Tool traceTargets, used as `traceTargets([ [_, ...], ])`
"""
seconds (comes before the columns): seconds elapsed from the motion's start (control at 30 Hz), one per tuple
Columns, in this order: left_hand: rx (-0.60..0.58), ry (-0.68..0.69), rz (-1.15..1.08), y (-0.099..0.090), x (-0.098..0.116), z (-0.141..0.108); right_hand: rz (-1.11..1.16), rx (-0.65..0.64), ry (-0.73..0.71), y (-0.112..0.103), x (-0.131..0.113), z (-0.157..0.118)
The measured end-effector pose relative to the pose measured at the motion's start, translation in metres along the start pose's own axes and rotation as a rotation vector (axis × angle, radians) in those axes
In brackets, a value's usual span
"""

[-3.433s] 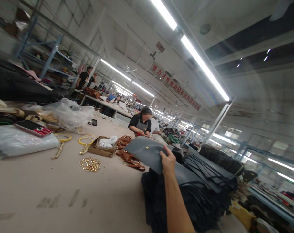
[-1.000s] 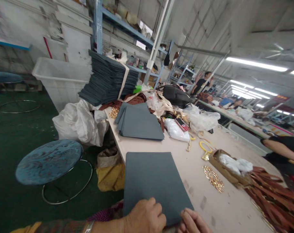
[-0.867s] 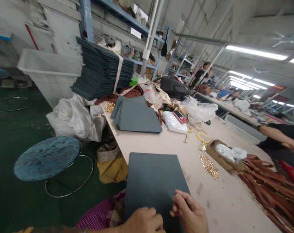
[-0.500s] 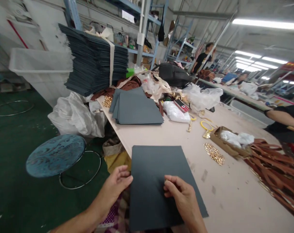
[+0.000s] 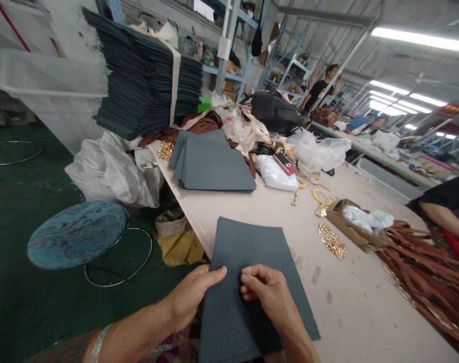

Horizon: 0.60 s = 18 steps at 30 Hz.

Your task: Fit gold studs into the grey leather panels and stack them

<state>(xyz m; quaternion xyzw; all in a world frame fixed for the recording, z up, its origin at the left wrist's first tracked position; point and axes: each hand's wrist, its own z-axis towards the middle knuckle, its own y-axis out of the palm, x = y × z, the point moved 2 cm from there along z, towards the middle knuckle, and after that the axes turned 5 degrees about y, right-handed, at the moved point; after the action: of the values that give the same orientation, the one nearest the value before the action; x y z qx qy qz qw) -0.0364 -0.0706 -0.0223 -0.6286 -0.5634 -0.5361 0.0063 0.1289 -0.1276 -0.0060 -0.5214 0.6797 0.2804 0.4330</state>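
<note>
Grey panel (image 5: 229, 312) overhangs table (image 5: 350, 302); left hand (image 5: 189, 297) grips its edge.

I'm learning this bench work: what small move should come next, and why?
Perhaps press the right hand onto the dark panel: its thumb and forefinger are pinched over the surface, while the left hand grips the left edge, which should steady it.

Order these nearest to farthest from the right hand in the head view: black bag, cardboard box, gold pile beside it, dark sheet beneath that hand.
1. Dark sheet: directly beneath the right hand.
2. Gold pile: ahead, right.
3. Cardboard box: just beyond the gold pile.
4. Black bag: far back.
</note>
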Motion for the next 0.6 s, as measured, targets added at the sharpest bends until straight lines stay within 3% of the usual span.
traceTargets([
  [0.23, 0.014, 0.005, 0.023, 0.003, 0.0, -0.007, -0.05, -0.025, 0.035, 0.001, 0.0, 0.0],
  [0.37, 0.037, -0.045, 0.109, -0.006, -0.005, -0.006, 0.024, -0.04, 0.05, 0.004, 0.0, -0.001],
  [0.5, 0.054, -0.134, 0.254, -0.012, -0.012, 0.012, 0.0, 0.086, -0.012, -0.005, -0.001, 0.0],
  [0.53, 0.03, -0.088, 0.323, -0.009, -0.011, 0.017, -0.059, 0.15, -0.05, -0.009, -0.002, -0.001],
  [0.6, -0.052, 0.155, 0.546, 0.003, -0.005, 0.024, -0.224, 0.292, -0.169, -0.02, -0.005, -0.004],
])
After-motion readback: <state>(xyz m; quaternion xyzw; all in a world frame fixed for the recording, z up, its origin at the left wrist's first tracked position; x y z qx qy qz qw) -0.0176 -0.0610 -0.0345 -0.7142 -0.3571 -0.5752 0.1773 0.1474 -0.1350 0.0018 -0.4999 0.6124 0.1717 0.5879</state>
